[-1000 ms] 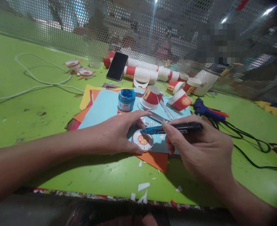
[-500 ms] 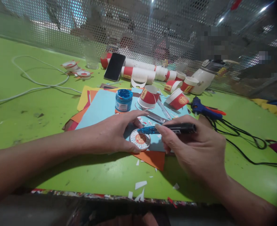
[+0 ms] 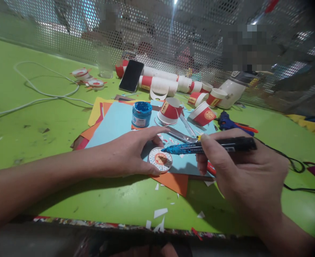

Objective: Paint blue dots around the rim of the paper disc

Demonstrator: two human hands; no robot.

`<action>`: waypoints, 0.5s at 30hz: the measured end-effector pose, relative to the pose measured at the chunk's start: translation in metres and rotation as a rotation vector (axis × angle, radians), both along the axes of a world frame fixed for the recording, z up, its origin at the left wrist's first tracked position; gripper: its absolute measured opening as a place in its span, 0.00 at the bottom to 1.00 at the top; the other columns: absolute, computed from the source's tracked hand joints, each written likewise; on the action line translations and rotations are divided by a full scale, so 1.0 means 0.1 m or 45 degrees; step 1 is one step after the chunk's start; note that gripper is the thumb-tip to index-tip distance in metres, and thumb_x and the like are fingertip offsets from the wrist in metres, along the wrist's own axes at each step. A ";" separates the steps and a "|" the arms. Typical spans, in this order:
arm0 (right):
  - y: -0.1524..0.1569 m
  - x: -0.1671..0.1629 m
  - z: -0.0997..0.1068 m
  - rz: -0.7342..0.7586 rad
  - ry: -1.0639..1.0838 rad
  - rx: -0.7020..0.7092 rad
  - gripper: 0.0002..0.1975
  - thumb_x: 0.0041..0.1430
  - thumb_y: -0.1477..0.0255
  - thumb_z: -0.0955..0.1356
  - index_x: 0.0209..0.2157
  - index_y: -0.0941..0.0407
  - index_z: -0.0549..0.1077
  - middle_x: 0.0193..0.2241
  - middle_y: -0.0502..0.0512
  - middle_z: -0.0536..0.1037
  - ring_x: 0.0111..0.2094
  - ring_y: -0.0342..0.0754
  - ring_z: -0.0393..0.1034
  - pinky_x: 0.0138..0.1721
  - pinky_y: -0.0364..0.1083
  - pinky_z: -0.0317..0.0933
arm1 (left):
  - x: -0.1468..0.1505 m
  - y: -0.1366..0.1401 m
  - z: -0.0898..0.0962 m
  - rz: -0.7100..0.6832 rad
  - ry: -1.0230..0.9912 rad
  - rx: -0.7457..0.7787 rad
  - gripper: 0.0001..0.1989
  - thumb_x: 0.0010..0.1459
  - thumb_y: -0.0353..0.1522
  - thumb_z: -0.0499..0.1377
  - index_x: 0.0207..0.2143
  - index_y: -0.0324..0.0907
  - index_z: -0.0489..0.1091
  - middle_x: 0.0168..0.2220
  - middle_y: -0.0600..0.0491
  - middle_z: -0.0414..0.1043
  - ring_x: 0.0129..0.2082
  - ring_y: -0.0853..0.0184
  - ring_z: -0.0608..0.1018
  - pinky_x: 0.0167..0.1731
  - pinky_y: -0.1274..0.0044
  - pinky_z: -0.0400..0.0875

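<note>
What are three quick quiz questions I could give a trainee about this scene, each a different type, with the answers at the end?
1. Multiple choice: what grips the marker?
A) the left hand
B) the right hand
C) both hands together

2. True or false: the blue jar is lying on its side.

3. Fill in the blank: the left hand has its thumb and finger at the edge of a white disc whose middle is printed in ____.

Key:
1. B, the right hand.
2. False; the blue jar stands upright.
3. Orange.
</note>
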State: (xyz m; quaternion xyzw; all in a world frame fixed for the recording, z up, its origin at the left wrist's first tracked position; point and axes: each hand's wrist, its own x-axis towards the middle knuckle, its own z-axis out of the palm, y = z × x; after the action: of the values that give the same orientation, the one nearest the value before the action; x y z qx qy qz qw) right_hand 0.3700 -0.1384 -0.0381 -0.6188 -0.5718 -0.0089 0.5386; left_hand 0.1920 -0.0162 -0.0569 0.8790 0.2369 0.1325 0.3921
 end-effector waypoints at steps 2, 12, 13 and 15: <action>0.02 0.01 -0.02 0.028 -0.003 -0.017 0.07 0.59 0.69 0.71 0.27 0.54 0.75 0.17 0.44 0.73 0.17 0.38 0.62 0.18 0.41 0.58 | 0.00 0.00 0.00 -0.005 -0.006 -0.018 0.45 0.48 0.38 0.69 0.66 0.47 0.55 0.53 0.49 0.74 0.51 0.55 0.76 0.49 0.69 0.69; 0.05 0.08 -0.06 0.198 0.022 -0.160 0.04 0.60 0.70 0.71 0.32 0.54 0.77 0.18 0.42 0.73 0.16 0.37 0.65 0.21 0.37 0.65 | -0.01 0.00 0.03 -0.039 -0.012 -0.025 0.44 0.50 0.36 0.68 0.67 0.45 0.54 0.53 0.49 0.75 0.53 0.57 0.76 0.48 0.73 0.70; 0.05 0.08 -0.07 0.201 0.006 -0.156 0.03 0.60 0.70 0.71 0.32 0.54 0.77 0.18 0.42 0.72 0.16 0.36 0.65 0.21 0.37 0.65 | -0.01 0.00 0.03 -0.038 -0.009 -0.018 0.44 0.50 0.36 0.68 0.67 0.45 0.54 0.53 0.49 0.75 0.52 0.57 0.76 0.48 0.73 0.69; 0.05 0.08 -0.07 0.207 -0.018 -0.151 0.02 0.59 0.71 0.72 0.32 0.54 0.78 0.17 0.41 0.72 0.16 0.36 0.64 0.21 0.36 0.64 | -0.01 0.00 0.03 -0.035 -0.003 -0.014 0.44 0.50 0.36 0.69 0.67 0.45 0.54 0.53 0.50 0.76 0.52 0.57 0.77 0.48 0.73 0.70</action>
State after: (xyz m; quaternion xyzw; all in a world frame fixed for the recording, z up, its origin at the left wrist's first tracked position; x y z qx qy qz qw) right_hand 0.3777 -0.1333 -0.0448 -0.6010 -0.6233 0.0642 0.4961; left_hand 0.1915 -0.0166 -0.0536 0.8799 0.2251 0.1268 0.3989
